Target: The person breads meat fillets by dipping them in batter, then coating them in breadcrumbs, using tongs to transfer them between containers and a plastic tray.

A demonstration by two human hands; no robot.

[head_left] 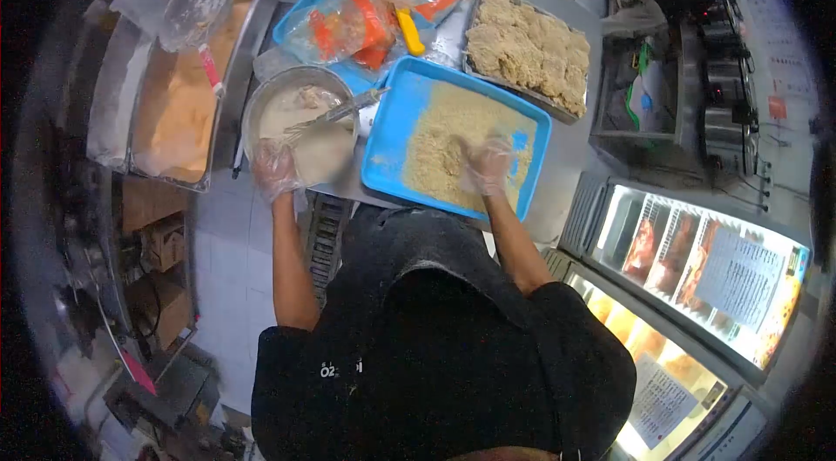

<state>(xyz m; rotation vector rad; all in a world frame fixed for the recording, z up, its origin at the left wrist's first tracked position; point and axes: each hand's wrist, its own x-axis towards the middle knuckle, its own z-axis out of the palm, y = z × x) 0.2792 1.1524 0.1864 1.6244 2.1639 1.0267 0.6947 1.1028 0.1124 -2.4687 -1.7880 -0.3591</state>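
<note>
My left hand [274, 169], in a clear plastic glove, grips the near left rim of a round metal bowl [250, 117]. Pale, milky batter [324, 154] fills the bowl, with a lump showing at its surface. A batter-coated metal whisk [335, 113] leans across the bowl's right side. My right hand [489, 163], gloved too, lies over the crumbs in a blue tray [383, 139]. Its thumb stands apart from the fingers, which are somewhat blurred. Tan breadcrumbs [435, 134] cover much of the tray, with a clumped patch left of this hand. Whether a piece lies under the crumbs is hidden.
A metal tray of crumb-coated pieces [527, 52] stands at the back right. Behind the bowl, plastic bags [335, 26] and a yellow-handled tool [409, 32] lie in another blue tray. At left, a sieve [196, 13] rests over a bin of orange powder [178, 113]. Lit display fridges [670, 252] stand right.
</note>
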